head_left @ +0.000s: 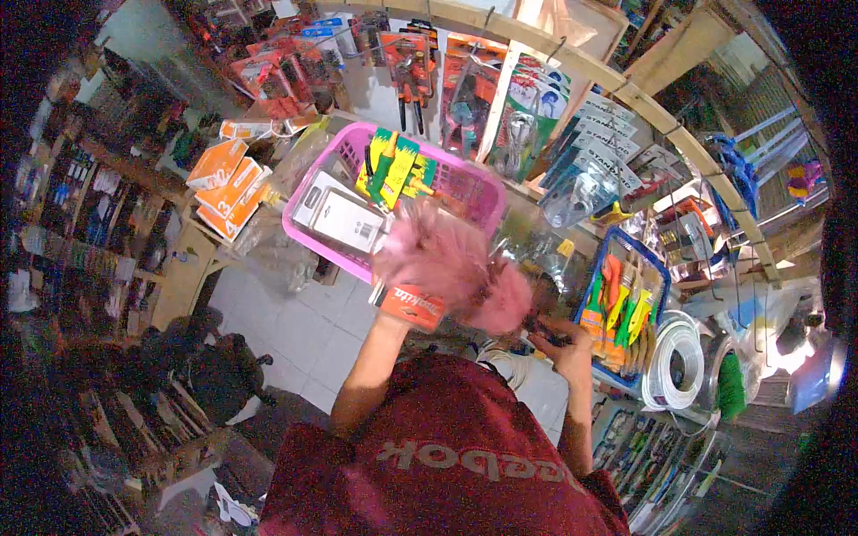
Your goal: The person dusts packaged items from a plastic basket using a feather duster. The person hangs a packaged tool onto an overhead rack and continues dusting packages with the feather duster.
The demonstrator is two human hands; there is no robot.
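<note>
My right hand (567, 354) is closed around the dark handle of a pink fluffy duster (440, 257), whose head is smeared by motion. The duster passes over the front of a pink plastic basket (483, 189). In the basket are yellow-and-green carded packs (393, 168) and a white boxed pack with a barcode (338, 214). My left hand (393, 327) is at the basket's front, beside an orange Makita-labelled pack (409, 305). The pack and the duster cover its fingers, but it appears to hold that pack.
Orange boxes (229, 186) stand left of the basket. To the right are a blue basket (662, 268) of paintbrushes (617, 308) and a white cable coil (673, 359). Carded tools (407, 71) and packs marked Standard (597, 147) hang behind, below a wooden rail (666, 125).
</note>
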